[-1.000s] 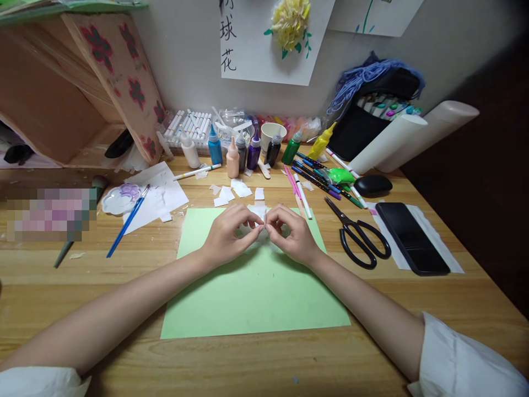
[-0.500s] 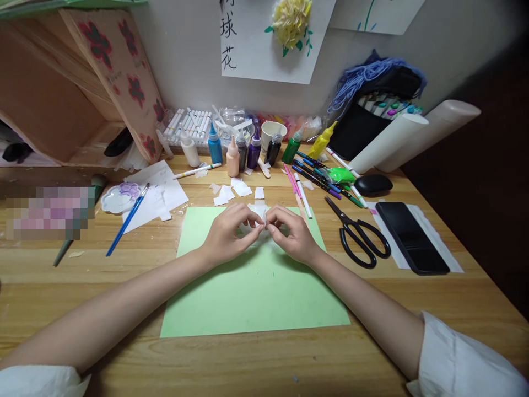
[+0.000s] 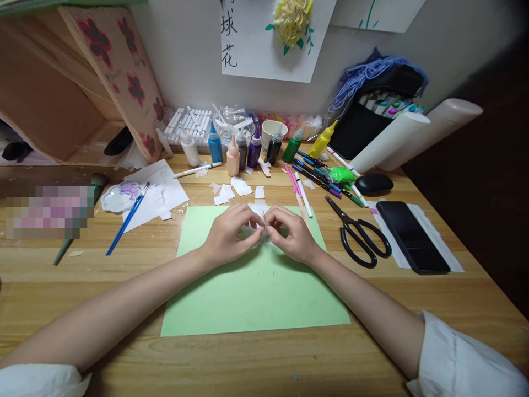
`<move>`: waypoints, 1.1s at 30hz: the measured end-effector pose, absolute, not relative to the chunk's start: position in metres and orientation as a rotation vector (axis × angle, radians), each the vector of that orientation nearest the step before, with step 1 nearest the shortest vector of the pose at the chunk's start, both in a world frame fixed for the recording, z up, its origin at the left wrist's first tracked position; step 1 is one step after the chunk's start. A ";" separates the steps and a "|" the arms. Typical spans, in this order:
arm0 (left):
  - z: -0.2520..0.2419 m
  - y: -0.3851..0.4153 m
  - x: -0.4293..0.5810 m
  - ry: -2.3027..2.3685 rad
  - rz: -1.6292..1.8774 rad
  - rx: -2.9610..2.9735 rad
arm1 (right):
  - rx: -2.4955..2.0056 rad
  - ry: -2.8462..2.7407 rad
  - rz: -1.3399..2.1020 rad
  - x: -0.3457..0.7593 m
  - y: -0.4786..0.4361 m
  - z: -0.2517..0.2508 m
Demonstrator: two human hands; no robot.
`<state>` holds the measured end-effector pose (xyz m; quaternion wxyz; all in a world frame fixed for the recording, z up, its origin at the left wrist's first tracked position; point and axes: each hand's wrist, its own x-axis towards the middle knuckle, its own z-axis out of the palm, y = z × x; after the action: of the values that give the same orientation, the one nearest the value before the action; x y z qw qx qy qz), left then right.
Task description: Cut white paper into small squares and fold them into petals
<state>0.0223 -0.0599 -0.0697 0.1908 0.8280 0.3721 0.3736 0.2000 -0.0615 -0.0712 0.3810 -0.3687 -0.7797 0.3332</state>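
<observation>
Over the upper part of a light green sheet, my left hand and my right hand meet fingertip to fingertip. Thumb and forefinger of each are pinched on a small piece of white paper, mostly hidden by the fingers. Just behind the hands lie white paper scraps, partly covering the sheet's far edge. More torn pieces of white paper are scattered on the wood beyond it.
Black scissors and a phone lie to the right. Squeeze bottles, a paper cup and pens stand or lie at the back. On the left are a blue brush and a paint palette.
My fingertips have shifted very slightly around the small white paper, which shows less between them. Both hands otherwise keep their place, and the things on the table are unmoved.
</observation>
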 end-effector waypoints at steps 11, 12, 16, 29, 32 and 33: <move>-0.070 -0.061 0.022 1.036 1.056 2.346 | -0.942 -1.998 0.830 0.200 -0.062 -0.071; -0.071 -0.061 0.022 1.033 1.056 2.348 | -0.942 -1.997 0.833 0.200 -0.062 -0.070; -0.071 -0.061 0.023 1.023 1.060 2.354 | -0.935 -1.988 0.838 0.200 -0.062 -0.070; -0.071 -0.060 0.022 1.012 1.060 2.375 | -0.954 -1.986 0.828 0.201 -0.062 -0.074; -0.071 -0.060 0.022 1.011 1.060 2.373 | -0.948 -1.988 0.816 0.201 -0.062 -0.074; -0.071 -0.060 0.022 1.011 1.059 2.371 | -0.946 -1.989 0.815 0.201 -0.062 -0.074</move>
<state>0.0223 -0.0597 -0.0712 0.1764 0.8376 0.3571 0.3739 0.2011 -0.0617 -0.0741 0.3862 -0.3716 -0.7812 0.3202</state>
